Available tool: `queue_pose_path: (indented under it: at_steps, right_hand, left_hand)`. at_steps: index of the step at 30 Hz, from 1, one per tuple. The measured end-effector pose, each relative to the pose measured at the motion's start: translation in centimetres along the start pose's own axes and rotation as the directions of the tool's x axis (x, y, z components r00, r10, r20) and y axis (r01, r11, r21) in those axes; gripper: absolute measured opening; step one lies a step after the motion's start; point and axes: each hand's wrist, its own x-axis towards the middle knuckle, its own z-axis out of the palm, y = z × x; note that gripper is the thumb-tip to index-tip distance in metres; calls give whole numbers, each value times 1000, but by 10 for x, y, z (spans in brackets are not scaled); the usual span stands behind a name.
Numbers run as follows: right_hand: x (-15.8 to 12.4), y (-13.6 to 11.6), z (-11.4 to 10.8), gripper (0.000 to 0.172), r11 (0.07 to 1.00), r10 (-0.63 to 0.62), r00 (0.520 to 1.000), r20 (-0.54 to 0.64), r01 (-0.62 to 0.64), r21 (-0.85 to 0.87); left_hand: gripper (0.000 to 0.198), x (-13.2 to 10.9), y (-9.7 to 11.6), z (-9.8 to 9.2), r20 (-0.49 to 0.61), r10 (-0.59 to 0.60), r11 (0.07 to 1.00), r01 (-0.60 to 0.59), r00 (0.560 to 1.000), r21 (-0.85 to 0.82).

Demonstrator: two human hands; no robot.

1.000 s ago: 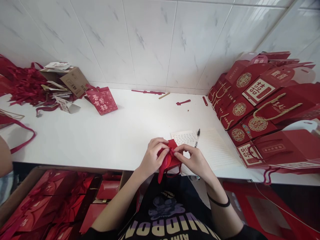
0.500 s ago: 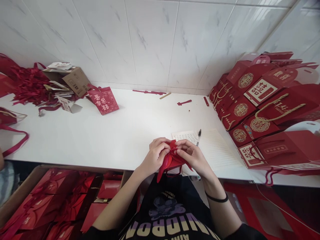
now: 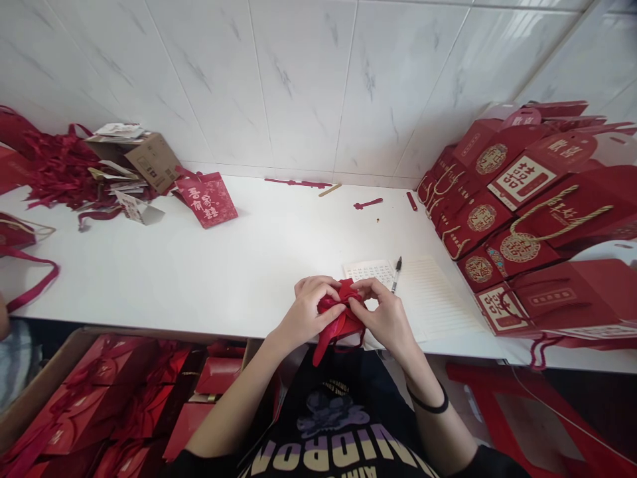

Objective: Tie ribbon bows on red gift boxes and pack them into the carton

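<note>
One red ribbon [image 3: 323,344], pinched from two sides.
My left hand [image 3: 311,305] and my right hand [image 3: 382,309] both grip the ribbon, over a small red box [image 3: 354,324] at the front of the bench [image 3: 249,285]. I think the ribbon can loosen if one finger slips, and the box can bend if I pull too strongly.

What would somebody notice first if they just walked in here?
Probably the big stack of red boxes with gold patterns, at the right end of the white table. Then the bright red ribbon in the left grip and right grip, at the table's front edge. Far left, a tangled ribbon heap sits beside a brown cardboard box.
</note>
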Motion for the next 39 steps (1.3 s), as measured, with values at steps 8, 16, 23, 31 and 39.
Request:
queue_pose_path:
  at_steps: [8,16,23,31,39]
  right_hand:
    - [-2,1,14,12,989,-85,996,10,86,-122]
    - [-3,5,9,5,970,-37,996,-85,16,-242]
    - [-2,6,18,5,910,-111,984,-136,46,-411]
    - [-2,6,14,17,918,-60,993,-102,15,-396]
    - [-5,7,4,7,920,-170,985,7,161,-357]
  left_hand:
    - [8,0,2,1,-50,7,998,-3,999,65]
    - [4,0,2,4,-66,-31,998,34,997,47]
    - [5,0,3,2,-53,-33,997,36,998,61]
    - [10,0,19,4,-66,39,953,-17,997,303]
    - [12,4,24,10,-82,5,958,18,997,286]
